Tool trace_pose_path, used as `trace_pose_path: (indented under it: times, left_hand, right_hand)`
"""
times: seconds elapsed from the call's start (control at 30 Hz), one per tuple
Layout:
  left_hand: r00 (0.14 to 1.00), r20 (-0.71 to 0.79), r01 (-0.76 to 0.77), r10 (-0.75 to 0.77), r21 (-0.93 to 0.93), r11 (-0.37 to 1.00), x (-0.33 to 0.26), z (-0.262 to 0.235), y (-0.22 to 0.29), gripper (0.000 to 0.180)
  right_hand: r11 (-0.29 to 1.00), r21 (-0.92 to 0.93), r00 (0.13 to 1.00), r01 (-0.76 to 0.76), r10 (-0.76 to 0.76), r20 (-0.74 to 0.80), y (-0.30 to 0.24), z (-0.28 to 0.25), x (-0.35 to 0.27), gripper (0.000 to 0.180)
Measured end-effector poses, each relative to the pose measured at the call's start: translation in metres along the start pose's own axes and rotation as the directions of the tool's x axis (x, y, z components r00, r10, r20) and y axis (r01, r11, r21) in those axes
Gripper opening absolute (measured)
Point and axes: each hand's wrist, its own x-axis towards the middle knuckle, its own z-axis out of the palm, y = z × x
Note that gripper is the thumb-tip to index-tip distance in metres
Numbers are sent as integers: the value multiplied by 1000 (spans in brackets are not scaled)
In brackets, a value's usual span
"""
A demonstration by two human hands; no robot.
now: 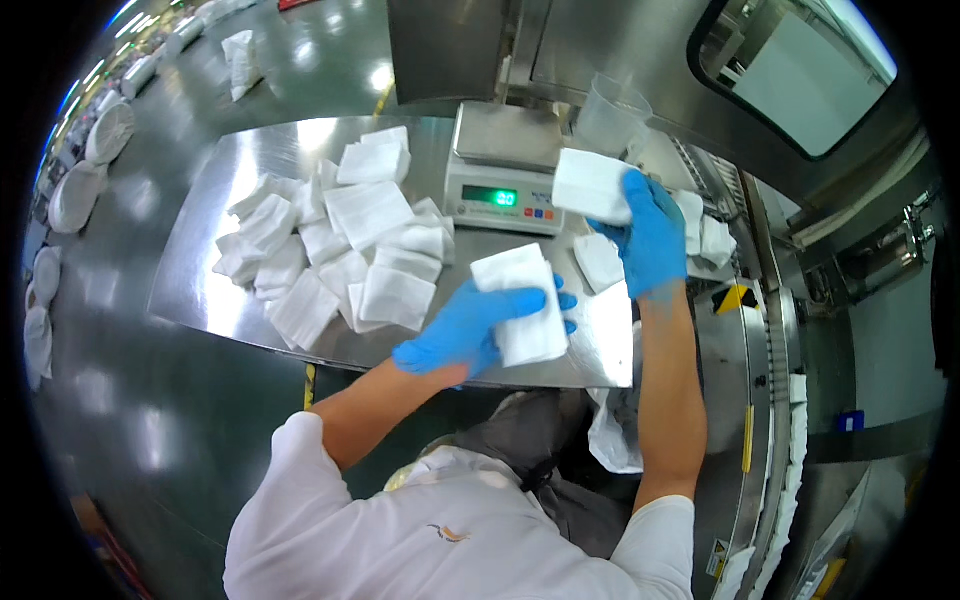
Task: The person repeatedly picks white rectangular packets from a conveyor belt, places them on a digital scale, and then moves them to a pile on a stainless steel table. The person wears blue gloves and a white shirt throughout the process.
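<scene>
Blue gloves cover both my hands. My left hand is closed round a stack of folded white cloth pads, thumb across the front, above the table's near edge. Raised to the right, my right hand grips another folded white pad by its right end, beside the scale. A heap of similar white pads lies spread over the left and middle of the metal table. One more pad rests under my right hand's side of the table.
A digital scale with a bare metal plate and lit green display stands at the table's back. Behind it is a clear plastic jug. On the right runs a conveyor with white pads. A white plastic bag hangs below the table edge.
</scene>
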Motion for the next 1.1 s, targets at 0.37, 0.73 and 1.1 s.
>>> trace_pose_path:
  times: [0.37, 0.73, 1.1]
  left_hand:
    - [930, -125, -237, 346, 514, 825, 46, -57, 177, 49]
    - [949, -217, -68, 231, 571, 818, 128, -66, 202, 58]
    - [949, -229, -29, 217, 622, 783, 134, -55, 201, 57]
  right_hand:
    - [560, -772, 952, 299, -227, 204, 65, 59, 174, 45]
    - [355, -905, 963, 237, -206, 172, 60, -3, 158, 53]
    - [261, -957, 991, 130, -10, 132, 60, 25, 175, 79]
